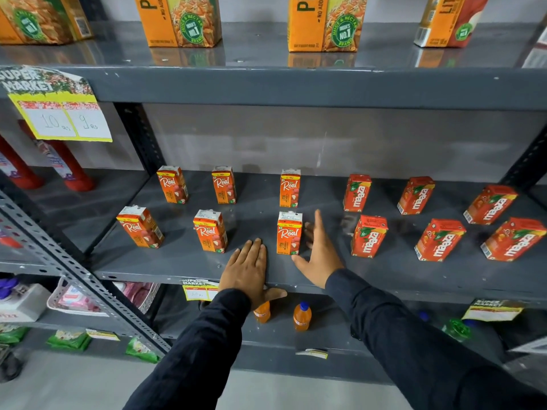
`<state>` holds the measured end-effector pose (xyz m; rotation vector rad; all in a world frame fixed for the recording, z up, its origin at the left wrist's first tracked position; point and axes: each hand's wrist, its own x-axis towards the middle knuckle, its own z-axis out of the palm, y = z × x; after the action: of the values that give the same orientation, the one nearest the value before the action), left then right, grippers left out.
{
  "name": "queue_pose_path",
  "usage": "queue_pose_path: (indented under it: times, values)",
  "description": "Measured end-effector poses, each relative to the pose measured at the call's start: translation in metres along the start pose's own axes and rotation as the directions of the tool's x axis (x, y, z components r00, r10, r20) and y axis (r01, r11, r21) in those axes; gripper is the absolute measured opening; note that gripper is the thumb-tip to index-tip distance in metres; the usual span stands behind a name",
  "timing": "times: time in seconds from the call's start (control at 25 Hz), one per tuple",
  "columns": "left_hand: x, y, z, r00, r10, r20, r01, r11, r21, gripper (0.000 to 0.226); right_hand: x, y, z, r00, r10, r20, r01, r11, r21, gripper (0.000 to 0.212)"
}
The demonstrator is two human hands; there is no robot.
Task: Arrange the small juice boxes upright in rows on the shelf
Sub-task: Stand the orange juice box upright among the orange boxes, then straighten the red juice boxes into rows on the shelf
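On the grey middle shelf point(177, 261) small juice boxes stand upright in two rows. Orange "Real" boxes fill the left half, three at the back point(224, 184) and three in front point(210, 230). Red "Maaza" boxes point(368, 235) stand the same way on the right half. My left hand point(247, 269) lies flat on the shelf's front edge, fingers together, holding nothing. My right hand point(318, 255) is spread just right of the front Real box point(289, 233), thumb near its lower corner; I cannot tell whether it touches.
Large orange juice cartons point(180, 20) stand on the shelf above. Red bottles point(68, 165) occupy the bay to the left behind a perforated upright point(88, 288). Small orange drink bottles point(302, 316) and price tags point(198, 290) sit below the shelf edge.
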<state>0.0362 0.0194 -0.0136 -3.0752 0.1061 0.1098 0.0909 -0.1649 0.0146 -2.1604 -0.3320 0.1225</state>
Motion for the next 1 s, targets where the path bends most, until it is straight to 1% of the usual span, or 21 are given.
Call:
queue_pose_path:
  times: [0.08,0.12,0.2,0.24,0.28,0.32,0.36,0.4,0.44,0.52,0.56,0.6,0.64,0.72,0.8,0.88,0.96,1.0]
  values:
    - [0.002,0.003,0.001,1.0,0.004,-0.011,-0.004,1.0,0.005,0.12,-0.016,0.01,-0.006,0.995,0.011,-0.098,0.001,0.993,0.119,0.108]
    - [0.002,0.003,0.002,1.0,0.005,-0.016,-0.005,1.0,0.007,0.121,-0.027,0.016,-0.009,0.992,0.005,-0.125,0.016,0.986,0.165,0.1]
    - [0.004,0.005,0.004,1.0,0.005,-0.024,-0.005,1.0,0.006,0.123,-0.053,0.034,-0.02,0.99,-0.003,-0.143,0.039,0.968,0.249,0.076]
    - [0.003,0.004,0.004,1.0,0.002,-0.025,-0.002,1.0,0.001,0.124,-0.067,0.046,-0.027,0.986,0.008,-0.169,0.041,0.957,0.288,0.064]
    - [0.002,0.003,0.004,1.0,0.0,-0.024,0.0,1.0,-0.002,0.125,-0.082,0.06,-0.038,0.973,0.041,-0.227,0.033,0.95,0.312,0.053]
    - [0.001,0.002,0.004,1.0,-0.003,-0.024,0.003,1.0,0.002,0.124,-0.095,0.074,-0.051,0.945,0.095,-0.313,0.013,0.945,0.326,0.044]
    - [0.0,0.002,0.004,1.0,-0.004,-0.027,0.004,1.0,0.011,0.123,-0.105,0.09,-0.069,0.895,0.152,-0.419,-0.006,0.944,0.33,0.037]
    - [0.0,0.002,0.003,1.0,-0.004,-0.028,0.005,1.0,0.018,0.121,-0.112,0.105,-0.09,0.827,0.196,-0.527,-0.014,0.944,0.329,0.032]
    - [-0.001,0.002,0.003,1.0,-0.004,-0.026,0.004,1.0,0.02,0.12,-0.116,0.119,-0.114,0.741,0.223,-0.634,-0.013,0.948,0.319,0.028]
    - [-0.001,0.003,0.0,1.0,-0.009,-0.024,0.01,1.0,0.008,0.119,-0.113,0.139,-0.166,0.566,0.245,-0.787,-0.016,0.958,0.287,0.031]
    - [-0.001,0.004,-0.001,1.0,-0.013,-0.026,0.013,1.0,0.003,0.12,-0.109,0.149,-0.191,0.501,0.249,-0.829,-0.033,0.963,0.269,0.036]
    - [0.0,0.006,-0.002,1.0,-0.015,-0.028,0.015,1.0,0.001,0.121,-0.103,0.158,-0.213,0.461,0.251,-0.851,-0.071,0.966,0.247,0.042]
    - [0.0,0.005,-0.003,1.0,-0.02,-0.023,0.02,1.0,0.0,0.122,-0.094,0.167,-0.229,0.445,0.26,-0.857,-0.124,0.966,0.228,0.052]
    - [-0.001,0.003,-0.003,0.999,-0.037,-0.007,0.037,0.999,-0.001,0.124,-0.077,0.179,-0.247,0.474,0.323,-0.819,-0.23,0.943,0.239,0.083]
    - [-0.001,0.004,-0.003,0.998,-0.056,0.009,0.056,0.998,0.003,0.125,-0.066,0.189,-0.259,0.525,0.387,-0.758,-0.329,0.914,0.238,0.104]
    - [-0.002,0.006,-0.003,0.997,-0.08,0.018,0.08,0.997,0.0,0.124,-0.059,0.197,-0.265,0.552,0.423,-0.719,-0.442,0.879,0.178,0.112]
    - [-0.004,0.008,-0.003,0.994,-0.11,0.021,0.11,0.994,-0.006,0.123,-0.056,0.203,-0.267,0.545,0.415,-0.728,-0.54,0.839,0.074,0.107]
    - [-0.005,0.009,-0.003,0.992,-0.123,0.024,0.123,0.992,-0.007,0.122,-0.055,0.204,-0.268,0.546,0.391,-0.741,-0.565,0.825,0.019,0.101]
